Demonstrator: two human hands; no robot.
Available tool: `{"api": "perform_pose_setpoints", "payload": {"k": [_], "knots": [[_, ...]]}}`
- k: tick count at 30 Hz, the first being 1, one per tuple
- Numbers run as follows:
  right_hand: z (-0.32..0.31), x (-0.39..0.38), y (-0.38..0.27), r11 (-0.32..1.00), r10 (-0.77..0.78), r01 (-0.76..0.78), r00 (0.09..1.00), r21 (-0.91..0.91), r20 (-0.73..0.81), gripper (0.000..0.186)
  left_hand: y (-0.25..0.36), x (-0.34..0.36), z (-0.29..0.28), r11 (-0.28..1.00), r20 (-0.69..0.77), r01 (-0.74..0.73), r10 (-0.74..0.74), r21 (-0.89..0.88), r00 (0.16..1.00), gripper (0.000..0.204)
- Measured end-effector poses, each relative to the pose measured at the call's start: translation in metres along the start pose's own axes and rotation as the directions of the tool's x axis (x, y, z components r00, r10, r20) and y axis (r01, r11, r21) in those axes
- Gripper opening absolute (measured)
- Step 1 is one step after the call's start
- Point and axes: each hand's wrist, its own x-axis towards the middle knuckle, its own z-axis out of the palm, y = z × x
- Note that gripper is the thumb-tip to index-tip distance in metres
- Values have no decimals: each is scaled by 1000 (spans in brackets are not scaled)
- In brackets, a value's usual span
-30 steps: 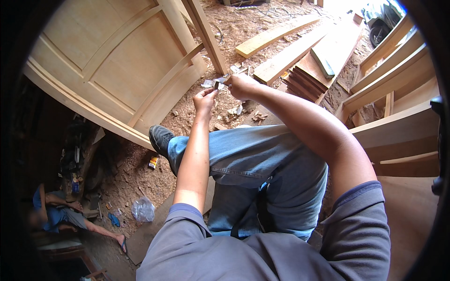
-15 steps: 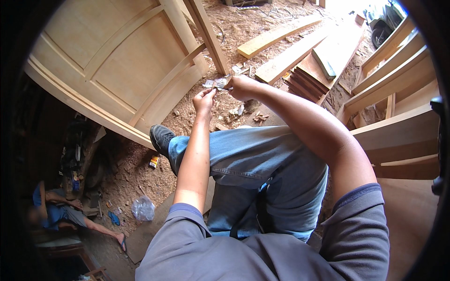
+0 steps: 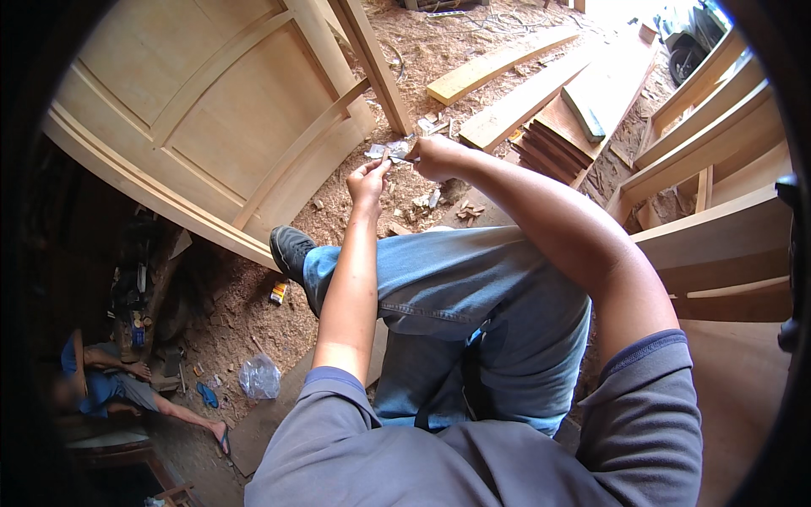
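Out beyond my raised knee, my two hands meet over the shavings-covered ground. My left hand [image 3: 368,182] is closed, pinching a small thin sliver of wood [image 3: 386,154] that sticks up from its fingertips. Just to its right, my right hand [image 3: 438,159] is wrapped round the handle end of a small knife-like blade [image 3: 402,159]. The blade points left and seems to touch the sliver; its handle is hidden in my fist, so its exact kind is unclear.
A panelled wooden door [image 3: 245,127] stands at left, beside an upright post [image 3: 372,63]. Boards [image 3: 524,101] and stacked dark planks [image 3: 549,152] lie ahead. Wooden frames [image 3: 701,177] rise on the right. Another person [image 3: 110,384] sits at lower left, near a clear plastic bag [image 3: 259,376].
My hands stay in nearly the same place, still together at the blade and the sliver. The person at lower left has shifted an arm slightly.
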Motion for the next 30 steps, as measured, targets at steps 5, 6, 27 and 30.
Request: {"api": "perform_pose_setpoints", "payload": {"k": [5,6,27,30], "knots": [[0,-3,-3,1000,27,-27,1000,0,-9,24,0,1,0,999,20,20,-19,-30,1000,12],[0,-3,-4,1000,27,-27,1000,1,-11,24,0,1,-1,1000,20,10,-9,-20,1000,12],[1,-5,-6,998,29,-30,999,-53,-23,31,-1,3,-5,997,85,66,-68,29,994,23],[-4,-9,-10,997,29,-29,1000,-75,-7,32,2,0,-4,997,83,72,-74,35,994,23]]}}
